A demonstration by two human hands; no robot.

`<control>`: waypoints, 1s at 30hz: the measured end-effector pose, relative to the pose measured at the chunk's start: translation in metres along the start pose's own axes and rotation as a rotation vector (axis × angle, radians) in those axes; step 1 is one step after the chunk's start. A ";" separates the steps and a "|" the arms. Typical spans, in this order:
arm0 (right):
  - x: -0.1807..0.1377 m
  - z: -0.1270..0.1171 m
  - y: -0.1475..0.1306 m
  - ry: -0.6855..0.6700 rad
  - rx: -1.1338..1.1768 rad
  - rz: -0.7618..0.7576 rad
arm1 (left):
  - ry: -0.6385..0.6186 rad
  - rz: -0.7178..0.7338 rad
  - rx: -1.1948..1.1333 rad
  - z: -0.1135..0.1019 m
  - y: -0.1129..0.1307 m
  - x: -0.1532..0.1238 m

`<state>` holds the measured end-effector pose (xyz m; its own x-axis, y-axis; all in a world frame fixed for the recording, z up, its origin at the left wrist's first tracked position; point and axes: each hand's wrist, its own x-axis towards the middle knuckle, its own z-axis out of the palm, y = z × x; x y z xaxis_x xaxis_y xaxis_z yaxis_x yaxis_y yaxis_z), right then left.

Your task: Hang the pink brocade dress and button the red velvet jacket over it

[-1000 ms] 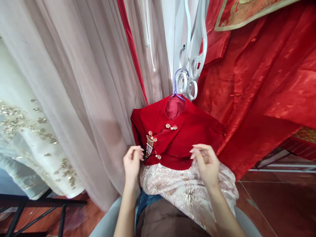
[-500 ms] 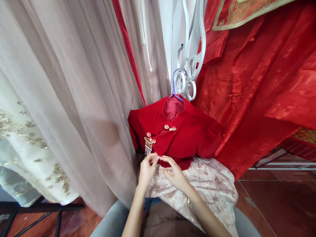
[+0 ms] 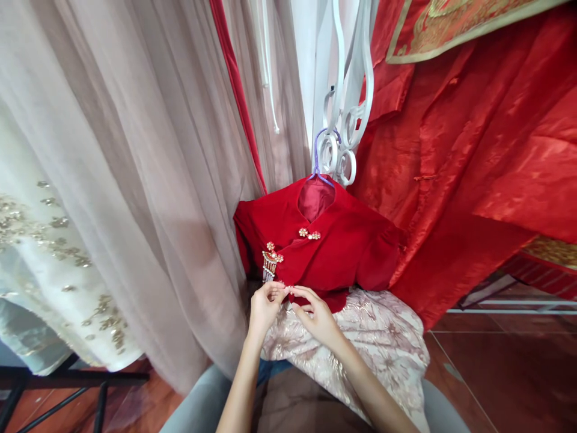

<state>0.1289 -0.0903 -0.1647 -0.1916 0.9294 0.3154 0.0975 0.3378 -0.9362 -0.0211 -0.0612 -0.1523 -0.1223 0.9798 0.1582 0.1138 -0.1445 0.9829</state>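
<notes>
A short-sleeved red velvet jacket point(image 3: 333, 255) hangs from a purple hanger point(image 3: 317, 157), its lower part over my lap. Two beaded flower frog buttons are visible on its front: the upper fastener point(image 3: 309, 234) and one with a tasselled, fan-shaped ornament point(image 3: 270, 261). Close to the hem, my left hand point(image 3: 265, 308) pinches a small red beaded frog button point(image 3: 291, 291) between thumb and fingertips. My right hand point(image 3: 318, 316) meets it from the other side, index finger and fingertips pressed to the same fastener. Fingers cover most of that button.
Patterned pale brocade point(image 3: 383, 337) lies over my lap below the jacket. A white scrolled metal stand point(image 3: 347, 162) carries the hanger. Beige sheer fabric point(image 3: 180, 180) hangs at left, red satin garments point(image 3: 469, 150) at right. Black metal legs point(image 3: 101, 403) stand at lower left.
Both hands stay at the lower fastener with only slight finger shifts. My right thumb has moved up closer to the fingers. The view has shifted a little.
</notes>
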 end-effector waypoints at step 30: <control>0.003 -0.009 -0.013 0.229 0.255 -0.043 | 0.379 0.050 -0.154 0.033 0.038 0.054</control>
<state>0.1361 -0.0905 -0.1502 0.0368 0.9341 0.3551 -0.1592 0.3563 -0.9207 0.0094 -0.0096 -0.1095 -0.4779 0.8551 0.2010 -0.0169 -0.2377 0.9712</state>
